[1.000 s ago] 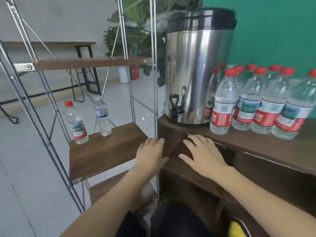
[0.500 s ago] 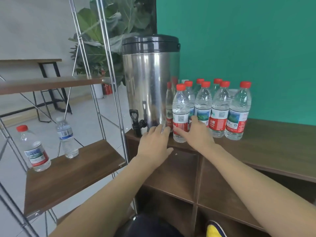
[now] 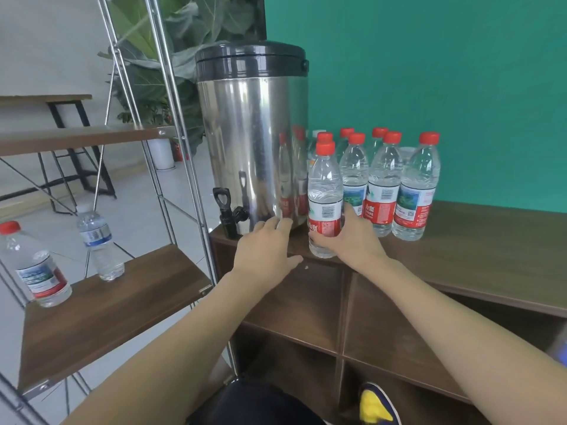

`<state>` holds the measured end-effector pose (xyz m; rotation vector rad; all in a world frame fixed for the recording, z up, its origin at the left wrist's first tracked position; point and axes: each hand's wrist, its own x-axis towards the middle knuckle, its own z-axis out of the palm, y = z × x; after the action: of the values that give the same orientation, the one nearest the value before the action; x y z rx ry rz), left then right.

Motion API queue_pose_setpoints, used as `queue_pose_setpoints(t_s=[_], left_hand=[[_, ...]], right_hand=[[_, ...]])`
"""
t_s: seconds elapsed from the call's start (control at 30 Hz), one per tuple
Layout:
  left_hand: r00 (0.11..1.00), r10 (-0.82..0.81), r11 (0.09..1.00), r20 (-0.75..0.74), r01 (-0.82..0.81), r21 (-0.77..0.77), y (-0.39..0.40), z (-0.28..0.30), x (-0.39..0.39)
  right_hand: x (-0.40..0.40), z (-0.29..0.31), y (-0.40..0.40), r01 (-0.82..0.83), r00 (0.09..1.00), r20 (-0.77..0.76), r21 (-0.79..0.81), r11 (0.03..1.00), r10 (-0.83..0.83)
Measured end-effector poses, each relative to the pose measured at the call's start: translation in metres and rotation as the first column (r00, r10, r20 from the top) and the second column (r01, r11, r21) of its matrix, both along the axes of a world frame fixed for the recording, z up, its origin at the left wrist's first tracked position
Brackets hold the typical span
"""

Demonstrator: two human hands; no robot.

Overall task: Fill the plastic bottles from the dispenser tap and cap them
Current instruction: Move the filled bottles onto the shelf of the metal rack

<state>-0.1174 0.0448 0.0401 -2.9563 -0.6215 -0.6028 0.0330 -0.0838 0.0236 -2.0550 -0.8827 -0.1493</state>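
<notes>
A steel dispenser with a black lid stands on the brown cabinet top; its black tap juts out at the lower left. Right of it stand several red-capped clear bottles. My right hand grips the front bottle around its lower label, thumb on the near side. My left hand hovers open in front of the dispenser's base, fingers straight, holding nothing.
A metal-framed rack stands at the left; its wooden shelf carries a red-capped bottle and a capless bottle. Rack poles rise close beside the tap. Open cabinet cubbies lie below. A plant stands behind.
The view lifted and closed in on the cabinet. My right hand went from touching the front bottle to gripping it. My left hand moved up to the dispenser's base.
</notes>
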Motion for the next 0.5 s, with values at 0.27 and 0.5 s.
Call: queue_pose_setpoints(t_s=[0.27,0.5], left_hand=[[0.992,-0.026,0.951,0.123,0.063,-0.304,-0.019,-0.003,0.03],[0.862,0.139,0.616,0.488,0.311,-0.724,-0.043,-0.004,0.077]], right_hand=[[0.027,-0.002,-0.057,-0.05,0.995,0.091,0.003,0.999,0.049],[0.089,0.008,-0.115,0.37,0.921,0.042,0.211,0.905,-0.386]])
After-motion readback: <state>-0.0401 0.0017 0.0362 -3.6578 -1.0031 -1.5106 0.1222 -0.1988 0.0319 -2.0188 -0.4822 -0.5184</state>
